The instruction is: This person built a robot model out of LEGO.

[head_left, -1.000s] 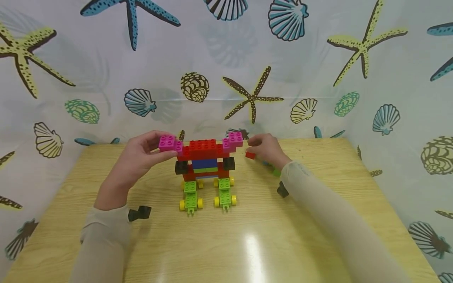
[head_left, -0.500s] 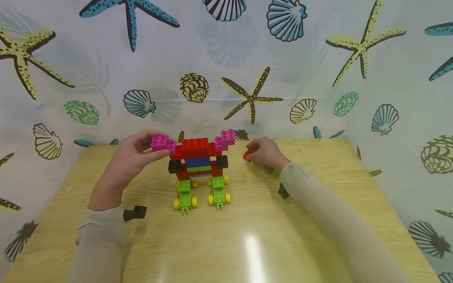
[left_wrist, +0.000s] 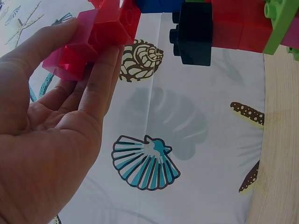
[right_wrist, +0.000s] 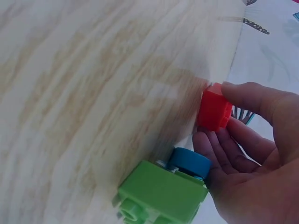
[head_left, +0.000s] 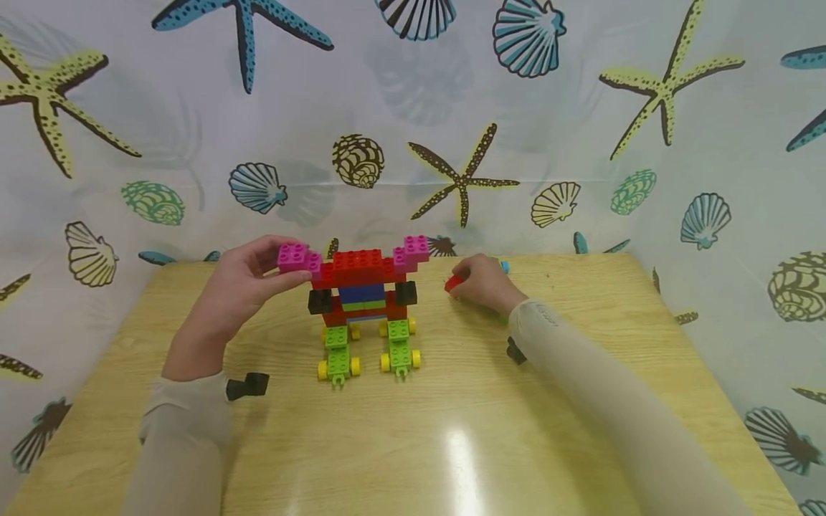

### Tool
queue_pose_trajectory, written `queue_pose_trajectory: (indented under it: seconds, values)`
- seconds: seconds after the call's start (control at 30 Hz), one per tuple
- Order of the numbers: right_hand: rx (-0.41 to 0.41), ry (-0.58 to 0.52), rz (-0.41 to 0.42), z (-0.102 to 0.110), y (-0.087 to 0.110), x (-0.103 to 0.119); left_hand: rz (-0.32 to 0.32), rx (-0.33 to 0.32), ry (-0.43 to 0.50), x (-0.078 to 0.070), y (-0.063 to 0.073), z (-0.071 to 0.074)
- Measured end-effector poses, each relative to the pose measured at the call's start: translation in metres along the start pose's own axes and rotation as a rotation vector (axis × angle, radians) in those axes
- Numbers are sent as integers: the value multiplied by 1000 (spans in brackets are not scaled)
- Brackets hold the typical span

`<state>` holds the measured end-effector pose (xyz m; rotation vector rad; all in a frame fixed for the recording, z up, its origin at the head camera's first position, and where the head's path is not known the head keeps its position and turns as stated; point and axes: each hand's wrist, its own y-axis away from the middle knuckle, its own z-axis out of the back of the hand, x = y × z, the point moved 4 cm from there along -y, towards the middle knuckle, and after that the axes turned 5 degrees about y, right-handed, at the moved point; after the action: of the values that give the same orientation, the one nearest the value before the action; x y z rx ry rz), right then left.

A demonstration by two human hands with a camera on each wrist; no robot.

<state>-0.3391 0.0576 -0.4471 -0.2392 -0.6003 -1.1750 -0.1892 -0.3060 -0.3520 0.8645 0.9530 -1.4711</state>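
Observation:
A figure built of toy building bricks (head_left: pixel 358 268) stands on the table, with a red body, black side bricks and two green wheeled bases (head_left: pixel 338 356) with yellow wheels. My left hand (head_left: pixel 235 297) grips the stepped pink bricks (head_left: pixel 293 258) at its left end; in the left wrist view the thumb lies across them and the fingers are underneath. To the right of the figure, my right hand (head_left: pixel 485 282) pinches a loose red brick (right_wrist: pixel 214 110) between thumb and fingers, low over the tabletop. Pink bricks (head_left: pixel 415 249) also form the figure's right end.
Beside the right hand's palm lies a green brick piece (right_wrist: pixel 161 192) with a blue wheel (right_wrist: pixel 189 162), mostly hidden by that hand in the head view. A curtain (head_left: pixel 387 86) printed with shells and starfish hangs behind the wooden table (head_left: pixel 361 444).
The figure has shifted a little to the left with my left hand on it. My right hand's fingers have closed over the red brick, covering more of it.

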Motion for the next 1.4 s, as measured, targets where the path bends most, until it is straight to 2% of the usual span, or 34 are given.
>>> queue_pose_trajectory:
  seconds: [0.27, 0.5, 0.67, 1.1, 1.4]
  values:
    - [-25, -143, -53, 10, 10, -1, -3, -3, 3, -2, -1, 0]
    - [-54, -128, -19, 28, 19, -3, 22, -2, -6, 0, -1, 0]
    - [-44, -157, -11, 42, 28, 2, 30, -1, -9, 1, -2, 0]
    - [-53, -176, 37, 73, 41, 28, 30, 7, 1, 0, 1, 0]
    - [-75, -235, 103, 94, 52, 58, 29, 11, -1, -1, 0, 0]
